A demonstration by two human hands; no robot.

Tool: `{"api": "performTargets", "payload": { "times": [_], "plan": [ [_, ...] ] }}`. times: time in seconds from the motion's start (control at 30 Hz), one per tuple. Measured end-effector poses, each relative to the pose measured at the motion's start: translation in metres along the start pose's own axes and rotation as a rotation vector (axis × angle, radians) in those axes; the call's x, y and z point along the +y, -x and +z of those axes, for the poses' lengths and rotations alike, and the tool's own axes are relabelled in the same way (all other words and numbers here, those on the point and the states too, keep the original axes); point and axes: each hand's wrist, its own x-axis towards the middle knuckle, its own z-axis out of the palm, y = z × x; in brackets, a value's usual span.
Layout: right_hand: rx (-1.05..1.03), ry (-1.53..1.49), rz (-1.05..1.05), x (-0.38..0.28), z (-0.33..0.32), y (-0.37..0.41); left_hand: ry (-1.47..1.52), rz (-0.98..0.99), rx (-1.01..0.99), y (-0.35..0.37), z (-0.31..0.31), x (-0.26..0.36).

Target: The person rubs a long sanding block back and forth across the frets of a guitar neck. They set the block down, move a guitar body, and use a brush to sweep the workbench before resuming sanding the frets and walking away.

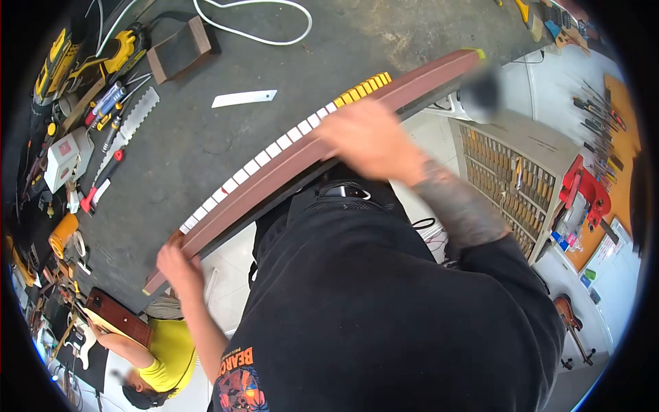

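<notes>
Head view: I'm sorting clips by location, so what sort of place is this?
Probably a guitar workshop: a brown guitar at right, a white guitar body at left, and a yellow power tool on the bench.

On my screen, the bench (165,178) carries a long bar (427,77) (along its edge), metal strip (244,98), white cable (310,25).

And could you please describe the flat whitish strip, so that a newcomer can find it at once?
On the dark grey workbench, a long reddish-brown bar edged by small white blocks runs along the near edge. Beyond those blocks, toward the dark brown wooden block, lies the flat whitish strip. Unlike its neighbours, it is thin, with a dark hole near its right end.
</notes>
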Motion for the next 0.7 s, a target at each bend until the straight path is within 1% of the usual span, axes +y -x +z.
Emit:
{"api": "performTargets", "payload": {
  "times": [0.03,0.07,0.1,0.13,0.17,0.2,0.27,0.3,0.33,0.4,0.47,0.53,0.57,0.6,0.63,0.67,0.7],
  "plan": [
    [-0.05,0.074,0.022,0.027,-0.02,0.018,-0.082,0.031,0.066,-0.011,0.009,0.032],
    [-0.099,0.147,0.042,0.048,-0.039,0.034,-0.028,0.023,0.048,-0.028,0.002,0.074],
    [-0.098,0.159,0.053,0.054,-0.05,0.04,0.009,0.034,0.06,-0.04,0.001,0.101],
    [-0.097,0.17,0.062,0.059,-0.059,0.043,0.044,0.043,0.072,-0.045,0.001,0.114],
    [-0.092,0.183,0.076,0.062,-0.063,0.044,0.027,0.013,0.064,-0.04,0.002,0.106],
    [-0.098,0.15,0.059,0.053,-0.05,0.041,0.007,-0.011,0.057,-0.03,0.002,0.087],
    [-0.124,0.081,0.066,0.01,-0.011,0.024,0.025,-0.051,0.078,-0.002,0.003,0.032],
    [-0.088,0.019,0.035,-0.016,0.004,0.008,-0.018,-0.08,0.094,0.019,0.004,0.001],
    [-0.042,-0.032,0.025,-0.038,0.014,-0.004,-0.06,-0.111,0.114,0.03,0.005,-0.016],
    [-0.015,-0.079,0.049,-0.046,0.021,-0.008,-0.055,-0.084,0.088,0.029,0.004,-0.014],
    [-0.093,-0.035,0.046,-0.013,0.001,0.012,-0.045,-0.046,0.087,0.022,0.006,0.005],
    [-0.126,0.105,0.039,0.035,-0.033,0.039,-0.027,0.013,0.102,-0.012,0.006,0.067],
    [-0.113,0.152,0.067,0.054,-0.05,0.05,0.006,0.022,0.099,-0.025,0.005,0.094],
    [-0.096,0.198,0.094,0.061,-0.06,0.05,0.036,0.031,0.098,-0.036,0.003,0.114],
    [-0.091,0.188,0.068,0.062,-0.057,0.048,0.048,0.023,0.079,-0.042,-0.002,0.12],
    [-0.082,0.179,0.048,0.059,-0.05,0.044,0.037,-0.002,0.084,-0.037,-0.001,0.11],
    [-0.072,0.174,0.034,0.054,-0.044,0.037,0.027,-0.02,0.089,-0.027,0.001,0.087]
  ]
}}
